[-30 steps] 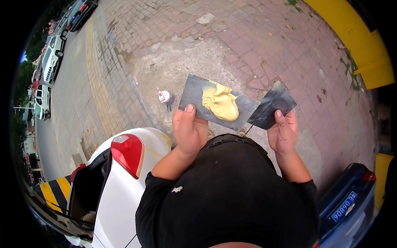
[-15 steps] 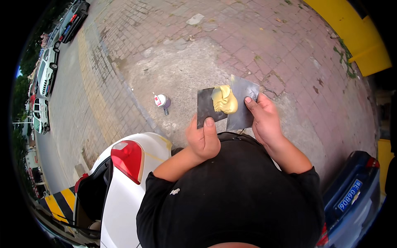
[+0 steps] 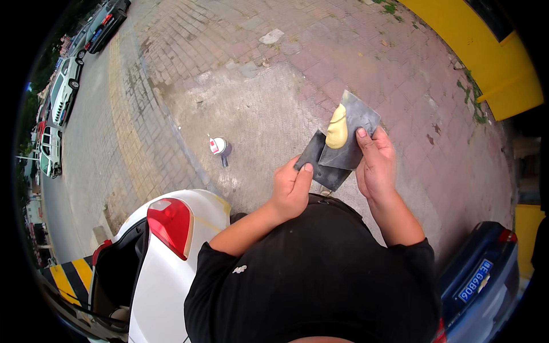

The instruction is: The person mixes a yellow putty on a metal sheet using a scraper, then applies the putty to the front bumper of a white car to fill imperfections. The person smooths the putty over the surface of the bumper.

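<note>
Yellow body filler point(image 3: 337, 128) sits in a thick lump along the left edge of a grey, flat putty spreader point(image 3: 359, 117). That spreader is pinched at its right side by my right hand point(image 3: 377, 160), thumb on top. My left hand point(image 3: 291, 186) is closed on a darker, nearly black putty spreader point(image 3: 327, 170), thumb over its left corner. The grey plate overlaps the dark one, its lower edge lying across the upper part. Little or no filler shows on the uncovered part of the dark plate.
A small can point(image 3: 220, 148) with a white and red top stands on the concrete patch. At left is a white car's rear corner point(image 3: 171, 274) with a red tail light point(image 3: 170, 226) and open trunk. A blue car point(image 3: 480, 274) is at lower right, yellow structure point(image 3: 486, 63) at upper right.
The yellow filler has passed from the dark spreader onto the grey one. Both hands have shifted a little right, and the dark plate has tilted and slid beneath the grey.
</note>
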A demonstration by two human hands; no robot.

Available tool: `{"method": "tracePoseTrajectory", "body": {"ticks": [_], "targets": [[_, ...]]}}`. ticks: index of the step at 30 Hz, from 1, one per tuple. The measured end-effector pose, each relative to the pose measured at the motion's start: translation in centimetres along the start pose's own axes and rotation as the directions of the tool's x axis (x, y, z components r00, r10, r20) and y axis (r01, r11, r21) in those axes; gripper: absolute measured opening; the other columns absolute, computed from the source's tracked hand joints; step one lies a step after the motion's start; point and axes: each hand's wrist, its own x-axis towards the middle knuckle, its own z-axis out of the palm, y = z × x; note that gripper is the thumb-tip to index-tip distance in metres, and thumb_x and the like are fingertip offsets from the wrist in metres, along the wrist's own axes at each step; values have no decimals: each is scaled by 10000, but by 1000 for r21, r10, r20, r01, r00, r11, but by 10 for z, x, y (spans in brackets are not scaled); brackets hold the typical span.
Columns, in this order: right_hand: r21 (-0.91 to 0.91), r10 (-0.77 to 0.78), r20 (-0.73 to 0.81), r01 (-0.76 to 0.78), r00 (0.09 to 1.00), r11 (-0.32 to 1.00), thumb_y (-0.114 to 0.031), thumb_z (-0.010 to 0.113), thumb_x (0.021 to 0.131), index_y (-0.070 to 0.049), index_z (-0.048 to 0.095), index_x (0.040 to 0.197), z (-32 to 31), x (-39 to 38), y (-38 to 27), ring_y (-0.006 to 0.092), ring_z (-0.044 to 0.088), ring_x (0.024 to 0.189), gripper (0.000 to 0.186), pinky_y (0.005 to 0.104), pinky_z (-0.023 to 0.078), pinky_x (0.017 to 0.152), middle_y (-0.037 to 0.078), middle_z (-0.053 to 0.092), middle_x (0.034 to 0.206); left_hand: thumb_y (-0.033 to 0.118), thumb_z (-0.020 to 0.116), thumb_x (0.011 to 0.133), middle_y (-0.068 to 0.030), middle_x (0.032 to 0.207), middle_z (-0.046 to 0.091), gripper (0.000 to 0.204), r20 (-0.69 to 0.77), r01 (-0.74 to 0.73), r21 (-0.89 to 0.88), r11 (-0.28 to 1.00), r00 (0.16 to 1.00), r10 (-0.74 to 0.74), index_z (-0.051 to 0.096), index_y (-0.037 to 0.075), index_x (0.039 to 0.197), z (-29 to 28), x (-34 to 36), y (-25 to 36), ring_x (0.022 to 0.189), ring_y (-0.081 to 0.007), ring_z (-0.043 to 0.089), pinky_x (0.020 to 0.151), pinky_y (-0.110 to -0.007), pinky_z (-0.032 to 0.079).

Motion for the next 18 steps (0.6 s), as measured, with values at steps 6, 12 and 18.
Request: {"method": "tracePoseTrajectory", "body": {"ticks": [6,12,18], "targets": [[344,-185,-93,206,978,916,-1,473,957,-10,431,1340,-16,14,-29,179,500,1230,385,339,351,1074,89,540,1312,134,498,956,-151,1100,659,284,21,39,-839,542,999,-40,555,-61,1155,-21,21,4,1004,-244,646,887,-404,504],[-14,-448,208,461,869,887,42,510,925,-55,287,1425,6,2,-7,273,496,1249,555,424,403,1050,134,496,1357,157,514,965,-155,1176,635,325,118,98,-865,493,993,10,541,-59,1207,-16,23,30,1093,-258,619,955,-423,480],[252,201,452,-341,869,906,-231,423,1010,-65,470,1360,-14,-22,35,283,418,1333,390,441,353,1106,113,491,1398,124,514,962,-161,1199,629,319,183,124,-887,445,979,93,536,-57,1224,-17,18,30,1115,-256,614,973,-417,475]]}}
